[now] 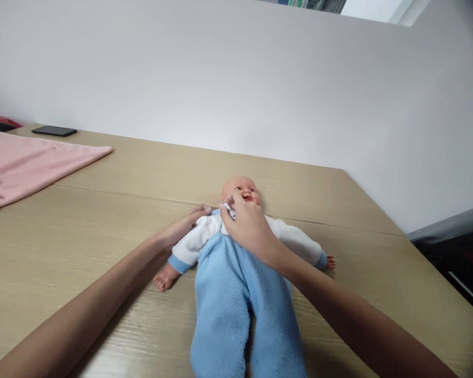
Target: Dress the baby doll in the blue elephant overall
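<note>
A baby doll (pixel 242 190) lies on its back on the wooden table (pixel 102 210), head away from me. It wears a fleece suit (pixel 236 294) with blue legs and white sleeves. My right hand (pixel 248 226) rests on the doll's chest with its fingers pinched on the suit's collar under the chin. My left hand (pixel 187 223) lies at the doll's shoulder on my left, fingers curled against the white sleeve near the collar.
A pink cloth (pixel 23 165) is spread at the table's far left. A dark phone (pixel 54 130) lies behind it near the white wall. A red and black object (pixel 0 124) shows at the left edge. The table's right edge drops to a dark floor.
</note>
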### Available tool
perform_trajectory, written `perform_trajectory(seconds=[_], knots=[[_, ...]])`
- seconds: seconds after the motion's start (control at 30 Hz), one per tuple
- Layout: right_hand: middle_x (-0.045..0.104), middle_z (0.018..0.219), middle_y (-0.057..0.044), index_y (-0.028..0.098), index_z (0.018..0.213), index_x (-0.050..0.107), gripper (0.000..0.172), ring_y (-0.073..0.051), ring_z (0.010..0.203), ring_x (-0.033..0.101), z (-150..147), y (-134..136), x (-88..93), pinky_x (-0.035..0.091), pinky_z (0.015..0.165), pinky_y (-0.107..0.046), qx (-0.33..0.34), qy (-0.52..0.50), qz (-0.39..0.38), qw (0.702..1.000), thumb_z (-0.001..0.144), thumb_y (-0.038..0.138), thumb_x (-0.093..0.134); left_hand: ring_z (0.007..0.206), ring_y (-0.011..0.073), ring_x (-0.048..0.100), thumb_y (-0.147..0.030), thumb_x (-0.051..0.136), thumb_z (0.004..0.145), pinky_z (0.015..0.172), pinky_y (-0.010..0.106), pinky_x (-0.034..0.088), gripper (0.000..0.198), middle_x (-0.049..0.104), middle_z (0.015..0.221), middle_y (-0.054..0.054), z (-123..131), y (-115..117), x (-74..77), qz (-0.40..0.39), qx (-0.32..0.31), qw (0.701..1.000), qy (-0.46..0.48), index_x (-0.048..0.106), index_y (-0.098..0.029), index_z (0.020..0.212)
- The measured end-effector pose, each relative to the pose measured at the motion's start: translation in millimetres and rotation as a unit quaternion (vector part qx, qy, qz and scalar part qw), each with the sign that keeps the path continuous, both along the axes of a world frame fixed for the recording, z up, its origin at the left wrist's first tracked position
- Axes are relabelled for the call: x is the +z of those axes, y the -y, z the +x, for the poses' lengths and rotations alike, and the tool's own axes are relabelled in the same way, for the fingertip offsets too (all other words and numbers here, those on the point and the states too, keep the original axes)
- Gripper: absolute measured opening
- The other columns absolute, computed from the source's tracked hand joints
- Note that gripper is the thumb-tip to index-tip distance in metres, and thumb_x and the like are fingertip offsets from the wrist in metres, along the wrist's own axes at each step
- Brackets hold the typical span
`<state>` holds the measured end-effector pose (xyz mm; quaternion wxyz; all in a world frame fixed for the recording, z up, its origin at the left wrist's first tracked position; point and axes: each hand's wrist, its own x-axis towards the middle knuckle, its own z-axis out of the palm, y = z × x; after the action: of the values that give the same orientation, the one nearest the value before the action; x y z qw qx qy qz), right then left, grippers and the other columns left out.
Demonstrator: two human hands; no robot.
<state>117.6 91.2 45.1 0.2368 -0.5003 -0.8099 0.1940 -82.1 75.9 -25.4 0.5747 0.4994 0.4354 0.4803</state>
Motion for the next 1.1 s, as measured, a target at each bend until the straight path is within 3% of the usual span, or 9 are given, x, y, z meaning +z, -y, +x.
perform_trajectory(seconds=[0.1,0.2,0.3,0.4,0.6,0.73,0.87,1.0,1.1], knots=[[0.082,0.104,-0.019,0.016,0.130,0.064,0.034,-0.036,0.092,0.078,1,3,2.4,0.049,0.073,-0.040,-0.012,0.100,0.032,0.994,0.108,0.041,0.060,0.104,0.0262,0.073,-0.054,0.088,0.089,0.088,0.033,0.059,0.039,0.080,0.108,0.008,-18,3,15.3,-0.009,-0.016,0.997,-0.069,0.080,-0.020,0.106],[0.083,0.102,-0.021,0.016,0.124,0.069,0.042,-0.041,0.095,0.080,2,4,4.9,0.051,0.071,-0.041,-0.006,0.173,0.040,0.984,0.105,0.054,0.066,0.097,0.0265,0.075,-0.052,0.097,0.080,0.075,0.029,0.057,0.050,0.082,0.106,0.006,-39,5,33.6,-0.005,-0.068,0.981,-0.182,0.077,-0.023,0.114],[0.083,0.103,-0.020,0.017,0.122,0.070,0.032,-0.039,0.094,0.081,1,6,7.8,0.052,0.072,-0.041,-0.034,0.210,0.058,0.975,0.108,0.046,0.062,0.082,0.0254,0.074,-0.061,0.089,0.085,0.064,0.029,0.051,0.054,0.079,0.091,0.001,-54,7,52.1,-0.016,-0.157,0.937,-0.312,0.069,-0.025,0.121],[0.083,0.101,-0.017,0.018,0.121,0.071,0.025,-0.036,0.091,0.081,-1,9,9.7,0.052,0.071,-0.039,-0.067,0.237,0.083,0.966,0.109,0.036,0.059,0.105,0.0282,0.074,-0.069,0.073,0.097,0.082,0.031,0.054,0.057,0.079,0.113,0.002,-61,8,64.5,-0.034,-0.223,0.883,-0.411,0.061,-0.028,0.135],[0.084,0.101,-0.014,0.019,0.110,0.073,0.031,-0.034,0.094,0.079,5,7,11.0,0.044,0.069,-0.037,-0.037,0.199,0.066,0.977,0.107,0.047,0.060,0.131,0.0325,0.068,-0.072,0.064,0.101,0.108,0.040,0.052,0.067,0.073,0.146,0.006,-61,2,56.7,-0.023,-0.248,0.864,-0.437,0.056,-0.031,0.154],[0.081,0.088,-0.008,0.022,0.085,0.068,0.045,-0.027,0.084,0.074,29,8,16.8,0.039,0.069,-0.036,0.001,0.122,-0.014,0.992,0.106,0.061,0.060,0.147,0.0348,0.062,-0.071,0.061,0.102,0.121,0.042,0.049,0.074,0.064,0.165,0.006,-55,2,51.8,0.007,-0.253,0.865,-0.434,0.054,-0.031,0.164],[0.082,0.097,-0.004,0.024,0.091,0.072,0.043,-0.025,0.090,0.072,66,14,16.1,0.044,0.077,-0.035,0.034,0.047,-0.113,0.992,0.107,0.061,0.058,0.150,0.0376,0.062,-0.071,0.060,0.103,0.126,0.046,0.048,0.075,0.061,0.168,0.007,-48,3,49.4,0.020,-0.264,0.859,-0.438,0.057,-0.028,0.165],[0.080,0.098,-0.005,0.024,0.097,0.073,0.043,-0.026,0.091,0.071,107,29,-1.8,0.049,0.081,-0.038,0.019,0.008,-0.112,0.994,0.107,0.063,0.056,0.148,0.0368,0.064,-0.068,0.058,0.105,0.123,0.044,0.052,0.070,0.064,0.165,0.006,-47,3,48.1,0.046,-0.265,0.858,-0.437,0.058,-0.029,0.163],[0.078,0.109,-0.006,0.025,0.109,0.072,0.034,-0.028,0.101,0.071,141,45,-25.7,0.053,0.090,-0.042,-0.028,-0.024,-0.039,0.999,0.107,0.057,0.059,0.145,0.0390,0.065,-0.065,0.059,0.104,0.123,0.050,0.052,0.072,0.065,0.163,0.014,-45,13,57.3,0.071,-0.216,0.832,-0.506,0.058,-0.021,0.162]])
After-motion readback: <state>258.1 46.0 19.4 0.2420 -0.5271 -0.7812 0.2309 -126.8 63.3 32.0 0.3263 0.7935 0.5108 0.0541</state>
